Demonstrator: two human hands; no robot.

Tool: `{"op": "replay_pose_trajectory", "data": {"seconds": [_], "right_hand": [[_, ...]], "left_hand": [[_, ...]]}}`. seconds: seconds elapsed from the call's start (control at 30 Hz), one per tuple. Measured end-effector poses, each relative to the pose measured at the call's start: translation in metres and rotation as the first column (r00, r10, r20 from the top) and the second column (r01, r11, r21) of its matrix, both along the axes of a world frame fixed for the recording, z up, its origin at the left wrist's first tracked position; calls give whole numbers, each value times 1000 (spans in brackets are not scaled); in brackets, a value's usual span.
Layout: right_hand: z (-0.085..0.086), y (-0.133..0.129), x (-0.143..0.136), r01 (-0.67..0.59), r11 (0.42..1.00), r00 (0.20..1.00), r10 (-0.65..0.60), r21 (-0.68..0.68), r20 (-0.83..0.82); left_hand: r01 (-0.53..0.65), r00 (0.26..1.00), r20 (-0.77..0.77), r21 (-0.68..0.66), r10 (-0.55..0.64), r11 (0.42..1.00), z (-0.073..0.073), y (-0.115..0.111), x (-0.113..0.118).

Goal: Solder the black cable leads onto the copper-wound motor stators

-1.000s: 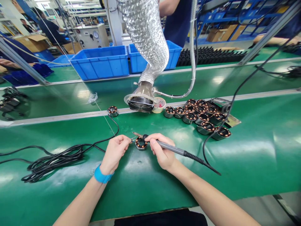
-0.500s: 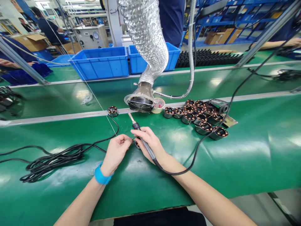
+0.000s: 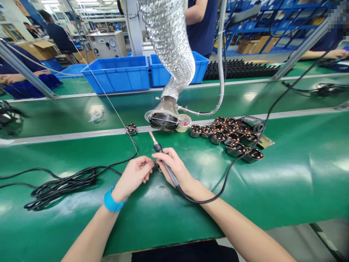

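Observation:
In my right hand is a soldering iron, its metal tip pointing up and away to the left. The fingers of that hand also reach a small wound coil ring, mostly hidden behind them. My left hand, with a blue band at the wrist, is pinched closed at the ring's left side. A thin strand runs down from the upper left toward its fingertips; what exactly they pinch is too small to tell. Another coil ring stands near the metal strip.
A fan-fronted fume hood hangs ahead of my hands, beside a round tub. Several coil rings cluster right. Black cable lies coiled left. Blue bins and other people are beyond.
My left hand has shifted slightly left, with its lower fingers now more visible. My right hand and the iron have barely moved. A person's arm now shows behind the duct.

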State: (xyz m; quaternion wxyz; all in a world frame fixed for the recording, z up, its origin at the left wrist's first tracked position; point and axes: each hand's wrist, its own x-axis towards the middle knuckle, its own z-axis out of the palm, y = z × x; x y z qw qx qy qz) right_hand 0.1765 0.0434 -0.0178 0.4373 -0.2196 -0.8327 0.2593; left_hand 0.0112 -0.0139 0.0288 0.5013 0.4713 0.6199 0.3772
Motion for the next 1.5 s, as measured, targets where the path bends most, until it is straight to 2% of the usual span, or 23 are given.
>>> {"op": "replay_pose_trajectory", "data": {"seconds": [0.2,0.4,0.6,0.77,0.93,1.13,1.33,1.5], "right_hand": [[-2,-2,2,-19,1000,1000,18,-9,-9],[-7,-4,3,-4,1000,1000,4,-4,1],[11,-4,12,110,994,984,-106,23,-142],[24,-8,24,218,972,952,-231,-82,-201],[25,-13,30,185,978,960,-201,-95,-197],[25,-14,28,217,971,957,-233,-104,-172],[26,-13,27,174,977,964,-195,-126,-182],[26,-13,26,159,959,960,-205,-236,-188]], "left_hand": [[0,986,164,-109,18,994,-2,3,-1],[-53,979,186,-143,79,988,-7,1,3],[-115,985,116,-120,129,986,-6,-2,8],[-138,982,116,-112,151,984,-6,1,8],[-147,980,118,-119,161,982,-8,1,8],[-165,974,138,-110,179,980,-9,1,7],[-180,971,142,-103,193,978,-7,1,9],[-187,969,146,-107,201,977,-8,1,9]]}}
